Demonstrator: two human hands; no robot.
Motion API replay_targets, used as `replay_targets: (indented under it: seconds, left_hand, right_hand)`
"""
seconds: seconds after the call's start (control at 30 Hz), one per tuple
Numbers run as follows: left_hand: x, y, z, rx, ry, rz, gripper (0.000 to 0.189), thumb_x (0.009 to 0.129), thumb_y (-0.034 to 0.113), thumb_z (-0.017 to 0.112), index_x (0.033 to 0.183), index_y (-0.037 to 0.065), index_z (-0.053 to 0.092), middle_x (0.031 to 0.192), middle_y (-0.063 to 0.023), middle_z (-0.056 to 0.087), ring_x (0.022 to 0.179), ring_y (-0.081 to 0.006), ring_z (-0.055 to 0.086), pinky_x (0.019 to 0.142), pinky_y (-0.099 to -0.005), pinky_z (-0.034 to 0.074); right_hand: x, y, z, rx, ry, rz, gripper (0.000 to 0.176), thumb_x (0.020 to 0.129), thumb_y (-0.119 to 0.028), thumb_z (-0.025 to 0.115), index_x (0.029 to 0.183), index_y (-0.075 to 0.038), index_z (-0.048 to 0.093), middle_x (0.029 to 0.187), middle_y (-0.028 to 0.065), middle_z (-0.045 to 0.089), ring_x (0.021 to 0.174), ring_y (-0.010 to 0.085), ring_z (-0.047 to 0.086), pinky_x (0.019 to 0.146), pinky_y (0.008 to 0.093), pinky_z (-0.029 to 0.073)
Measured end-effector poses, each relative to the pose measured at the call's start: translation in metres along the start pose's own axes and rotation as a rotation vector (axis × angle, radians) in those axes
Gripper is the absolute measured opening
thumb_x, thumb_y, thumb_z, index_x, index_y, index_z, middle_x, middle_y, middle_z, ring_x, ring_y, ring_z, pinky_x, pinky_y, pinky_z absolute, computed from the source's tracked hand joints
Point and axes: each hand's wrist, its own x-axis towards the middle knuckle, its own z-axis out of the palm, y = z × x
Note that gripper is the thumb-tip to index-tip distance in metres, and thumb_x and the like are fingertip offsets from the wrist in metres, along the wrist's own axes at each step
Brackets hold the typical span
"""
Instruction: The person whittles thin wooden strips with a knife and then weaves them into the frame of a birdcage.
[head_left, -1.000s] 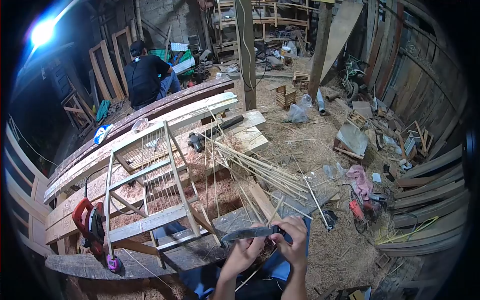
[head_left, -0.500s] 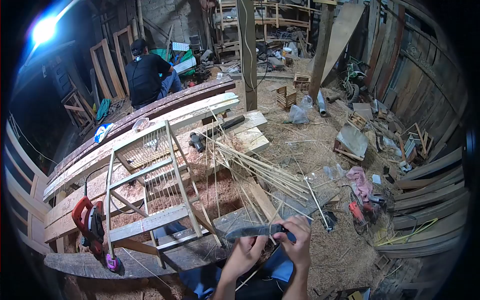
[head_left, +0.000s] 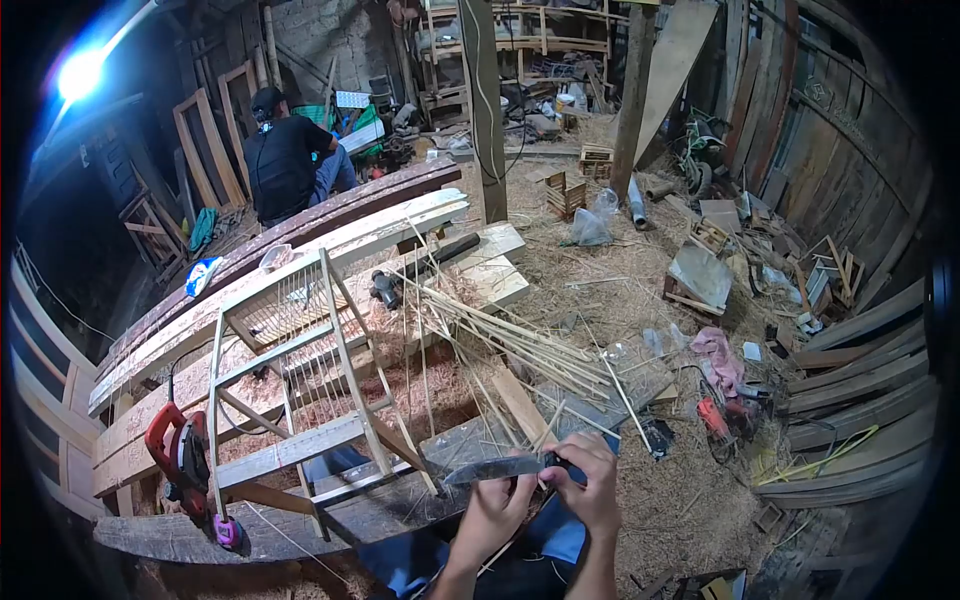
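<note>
Right hand (head_left: 590,470) has barely shifted, curled round knife (head_left: 495,468), left hand (head_left: 495,508) apparently beneath.

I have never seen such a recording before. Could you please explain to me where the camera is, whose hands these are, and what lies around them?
There is no machine here: the hands are a person's own, bare. The camera is worn on that person's head, looking forward and down, so the hands appear at the bottom. The right hand holds a knife by its handle. The left hand is just under the blade; what its fingers hold is hard to tell. On the bench of rough boards you see a wooden frame, a red power tool and many thin sticks. Farther back, another person sits facing away.
</note>
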Motion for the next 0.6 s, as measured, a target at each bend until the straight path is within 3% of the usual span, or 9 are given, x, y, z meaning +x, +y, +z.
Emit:
replay_targets:
  seconds: [0.1,0.2,0.27,0.37,0.6]
  left_hand:
    - [0.000,-0.001,0.002,-0.011,0.015,0.030,0.008,0.100,0.005,0.057,0.099,-0.002,0.060,0.084,-0.0133,0.063,0.080,-0.0208,0.061,0.076,-0.0356,0.048]
    - [0.000,0.005,0.002,-0.044,0.080,0.105,0.014,0.101,0.008,0.058,0.096,-0.004,0.060,0.075,-0.0098,0.058,0.072,-0.0142,0.055,0.067,-0.0338,0.047]
    - [-0.003,0.015,-0.003,0.065,0.056,-0.052,0.022,0.103,0.012,0.059,0.091,-0.006,0.061,0.066,-0.0063,0.051,0.064,-0.0088,0.045,0.057,-0.0319,0.042]
    - [0.000,0.009,-0.002,0.099,0.071,0.000,0.027,0.103,0.015,0.060,0.088,-0.007,0.061,0.060,-0.0050,0.045,0.060,-0.0074,0.038,0.051,-0.0320,0.036]
    - [0.002,0.004,-0.004,0.050,0.055,-0.033,0.028,0.103,0.017,0.060,0.090,-0.007,0.062,0.063,-0.0064,0.047,0.061,-0.0076,0.039,0.051,-0.0326,0.035]
  right_hand:
    - [-0.002,0.003,0.003,-0.018,0.038,-0.014,0.034,0.079,-0.038,0.080,0.093,-0.008,0.076,0.084,0.0057,0.070,0.077,0.0268,0.062,0.073,0.0387,0.042]
    - [-0.003,0.009,0.006,-0.027,0.085,-0.041,0.035,0.079,-0.040,0.079,0.093,-0.008,0.077,0.082,0.0047,0.069,0.076,0.0256,0.060,0.075,0.0382,0.041]
    - [-0.002,0.010,0.002,-0.081,0.205,-0.018,0.036,0.080,-0.042,0.078,0.092,-0.009,0.077,0.080,0.0037,0.067,0.077,0.0252,0.059,0.077,0.0383,0.040]
    - [-0.007,0.013,0.003,-0.107,0.200,0.023,0.035,0.080,-0.043,0.078,0.091,-0.010,0.077,0.081,0.0018,0.066,0.080,0.0239,0.059,0.081,0.0386,0.040]
    - [-0.007,0.011,0.002,-0.237,0.258,0.031,0.037,0.080,-0.047,0.077,0.090,-0.011,0.076,0.081,0.0001,0.063,0.083,0.0229,0.059,0.083,0.0391,0.039]
